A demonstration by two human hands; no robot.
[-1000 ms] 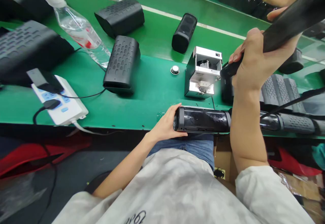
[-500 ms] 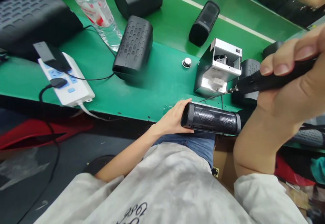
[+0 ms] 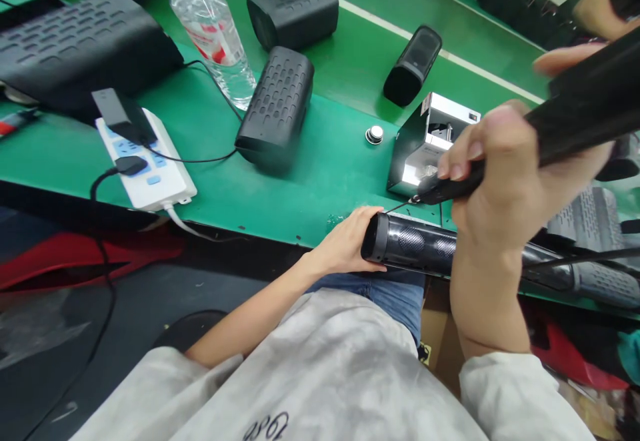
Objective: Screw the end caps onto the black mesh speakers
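My left hand (image 3: 347, 241) grips the left end of a black cylindrical speaker body (image 3: 410, 247) lying along the front edge of the green bench (image 3: 320, 181). My right hand (image 3: 510, 187) is closed around a black electric screwdriver (image 3: 560, 134). Its thin bit points down-left, with the tip just above the speaker body's top near its left end. A small silver screw feeder box (image 3: 425, 144) stands right behind the speaker body.
Two black perforated speaker shells (image 3: 277, 104) (image 3: 293, 11) and a black oval speaker (image 3: 413, 64) lie on the bench, with a water bottle (image 3: 210, 27), a white power strip (image 3: 145, 167), a small silver knob (image 3: 374, 135) and more grey shells (image 3: 585, 217) at right.
My right hand brought the screwdriver from the feeder box down to the speaker body. The left hand kept hold of the speaker. The view shifted.
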